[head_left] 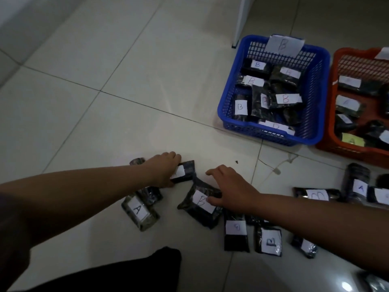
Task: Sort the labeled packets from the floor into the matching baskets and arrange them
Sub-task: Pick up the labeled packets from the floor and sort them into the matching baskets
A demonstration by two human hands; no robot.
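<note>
The pale tiled floor (126, 85) filled most of the frame. At the upper right stood the blue plastic lattice basket (229, 98) with its paper B tag, already holding dark packets labelled B; at the right edge beside it sat the orange plastic basket (334, 85), holding packets marked A. More packets lay scattered along the lower right.

My right hand (233, 190) lay over the dark foil packet with the white B label (197, 209) at lower centre, fingers spread and only lightly bent, thumb resting on the label; I had not yet closed on it. My left hand (163, 171) reached to centre left, fingers curled over the far edge of a small dark packet with a white label (185, 170) whose letter my hand hid. Whether I truly gripped it I could not tell.

To do this well, I judged I should pinch the B packet by its edge, read the hidden letter before lifting the other, and lay each flat, label up, in its matching basket. The clear-sided packet labelled A (140, 213) would go to orange.
</note>
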